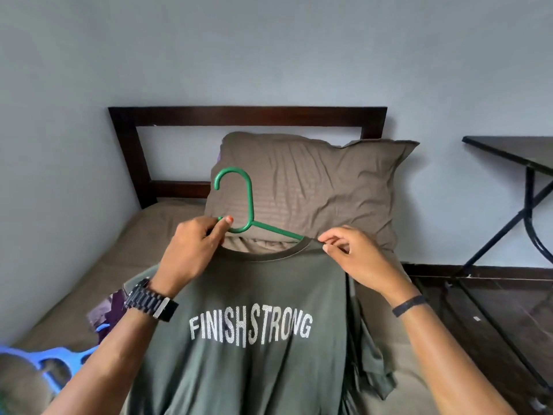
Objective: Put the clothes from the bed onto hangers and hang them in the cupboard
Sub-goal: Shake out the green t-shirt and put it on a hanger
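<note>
Pinching the green plastic hanger (250,205) is the left hand (191,250); the collar of the olive-green printed T-shirt (245,339) is pinched by the right hand (356,253). Hook pointing up, the hanger is held over the bed (125,259).

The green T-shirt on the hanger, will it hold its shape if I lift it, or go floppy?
Probably floppy: the green T-shirt drapes in soft folds below the right hand. The thin green hanger likely carries it easily, though the wide collar might slip.
</note>
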### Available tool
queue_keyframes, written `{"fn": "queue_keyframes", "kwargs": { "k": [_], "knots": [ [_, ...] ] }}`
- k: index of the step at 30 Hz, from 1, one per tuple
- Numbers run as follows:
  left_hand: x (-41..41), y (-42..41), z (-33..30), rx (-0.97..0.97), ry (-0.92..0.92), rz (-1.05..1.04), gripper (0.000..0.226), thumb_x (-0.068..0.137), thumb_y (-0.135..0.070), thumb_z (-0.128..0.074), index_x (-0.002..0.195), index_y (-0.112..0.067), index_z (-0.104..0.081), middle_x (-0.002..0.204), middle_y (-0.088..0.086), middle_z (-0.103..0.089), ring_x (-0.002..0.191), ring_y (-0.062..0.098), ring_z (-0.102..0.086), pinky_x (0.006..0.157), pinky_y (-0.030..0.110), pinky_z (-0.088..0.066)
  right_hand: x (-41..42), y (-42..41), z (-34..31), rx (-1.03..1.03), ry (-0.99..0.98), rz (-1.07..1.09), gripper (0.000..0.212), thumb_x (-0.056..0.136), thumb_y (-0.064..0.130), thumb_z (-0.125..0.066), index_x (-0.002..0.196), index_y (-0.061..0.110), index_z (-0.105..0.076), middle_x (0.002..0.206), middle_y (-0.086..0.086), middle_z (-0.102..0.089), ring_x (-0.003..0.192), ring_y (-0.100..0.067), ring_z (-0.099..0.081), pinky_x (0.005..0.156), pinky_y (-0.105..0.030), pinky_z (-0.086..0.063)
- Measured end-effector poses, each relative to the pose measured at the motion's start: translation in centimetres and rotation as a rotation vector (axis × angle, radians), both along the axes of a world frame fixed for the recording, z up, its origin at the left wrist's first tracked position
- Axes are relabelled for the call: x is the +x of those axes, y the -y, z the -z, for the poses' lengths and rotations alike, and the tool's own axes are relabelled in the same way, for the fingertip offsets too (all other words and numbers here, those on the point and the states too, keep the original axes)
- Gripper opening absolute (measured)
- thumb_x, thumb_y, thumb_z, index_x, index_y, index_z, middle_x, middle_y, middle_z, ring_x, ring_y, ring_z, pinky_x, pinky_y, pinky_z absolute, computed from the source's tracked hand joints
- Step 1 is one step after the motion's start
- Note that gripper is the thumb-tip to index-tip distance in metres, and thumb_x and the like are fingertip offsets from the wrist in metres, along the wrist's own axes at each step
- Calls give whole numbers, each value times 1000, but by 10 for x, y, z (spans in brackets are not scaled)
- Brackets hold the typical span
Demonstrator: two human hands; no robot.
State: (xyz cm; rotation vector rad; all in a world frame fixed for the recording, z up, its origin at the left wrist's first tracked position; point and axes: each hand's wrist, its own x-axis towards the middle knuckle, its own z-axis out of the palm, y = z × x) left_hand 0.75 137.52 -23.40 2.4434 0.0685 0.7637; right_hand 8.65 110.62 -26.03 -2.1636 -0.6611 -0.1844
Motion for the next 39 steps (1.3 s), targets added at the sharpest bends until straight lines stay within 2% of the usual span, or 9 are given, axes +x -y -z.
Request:
{"fn": "queue_keyframes", "kwargs": {
  "k": [7,11,13,18,24,27,30,33,39],
  "knots": [
    [12,15,-49,-75,90,89,41,94,-42,-51,65,-16,-65,55,-1,-50,47,6,-39,50,18,-30,1,0,-53,-82,231,15,10,93,15,-57,90,10,-66,78,-4,-65,72,-17,-56,68,-28,-40],
    [25,-3,-86,-131,-28,325,34,84,-53,-60,77,-20,-68,80,21,-61,69,12,-48,67,28,-35,10,15,-97,-93,329,65,11,94,17,-56,89,12,-65,80,-4,-67,76,-21,-59,72,-31,-43],
    [27,-15,-103,-112,-77,361,35,79,-51,-67,80,-17,-67,79,16,-63,71,11,-51,70,32,-39,13,25,-123,-81,400,109,12,94,18,-56,91,11,-65,84,-5,-68,80,-23,-60,75,-34,-44],
    [22,-29,-145,-52,-38,358,22,83,-27,-68,71,-9,-66,67,-1,-64,63,2,-55,62,22,-42,13,52,-183,-8,513,185,14,93,14,-59,94,4,-68,88,-10,-70,83,-26,-62,68,-22,-38],
    [18,-26,-202,13,301,210,12,78,-36,-72,75,-25,-73,70,-13,-70,66,1,-59,62,17,-45,4,76,-244,65,640,279,9,91,14,-63,91,8,-70,85,-6,-71,81,-22,-61,67,-5,-36],
    [21,-25,-226,27,257,161,9,78,-31,-75,70,-28,-70,60,-16,-65,61,9,-58,55,18,-42,-4,88,-270,76,692,322,10,89,14,-64,89,5,-70,85,-7,-71,82,-24,-62,67,-4,-35],
    [28,-10,-245,3,76,227,18,80,-31,-74,92,-19,-68,91,-4,-66,84,13,-60,71,18,-46,-15,93,-286,58,735,319,10,89,12,-65,92,4,-70,85,-6,-71,80,-20,-62,67,-3,-35],
    [34,30,-270,20,177,306,34,84,-41,-67,110,-20,-62,103,-3,-62,97,12,-58,90,28,-46,-22,94,-294,78,763,334,11,88,12,-66,93,3,-71,87,-6,-71,80,-17,-61,66,-3,-36],
    [38,94,-309,156,298,267,23,98,-26,-49,82,-17,-63,84,4,-62,82,22,-55,66,27,-36,-41,111,-313,141,722,382,9,86,6,-66,94,8,-69,88,-5,-69,84,-16,-61,75,-15,-39]
  ]
}}
